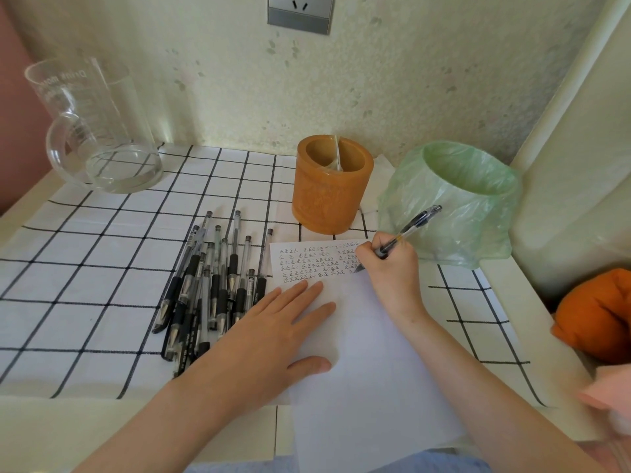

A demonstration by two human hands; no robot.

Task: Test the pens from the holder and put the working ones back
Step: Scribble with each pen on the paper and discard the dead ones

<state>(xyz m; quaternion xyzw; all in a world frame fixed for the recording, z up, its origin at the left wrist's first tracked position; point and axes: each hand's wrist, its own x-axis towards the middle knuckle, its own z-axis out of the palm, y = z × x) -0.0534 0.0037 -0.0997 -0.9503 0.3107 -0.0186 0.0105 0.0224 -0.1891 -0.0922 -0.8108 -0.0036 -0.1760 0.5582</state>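
Your right hand (389, 264) pinches a clear black-grip gel pen (404, 233), tip on the white paper sheet (358, 353) beside rows of test marks; your left hand (273, 336) lies flat and open, pinning the sheet. The round amber pen holder (329, 192) waits behind, loose pens (211, 281) piled left

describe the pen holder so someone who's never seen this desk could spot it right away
Start at the wall socket and drop straight down to the checked cloth. The holder is the squat orange-brown cylinder standing there, open on top. The bin to its right is wrapped in a green bag, and the jug far left is clear glass.
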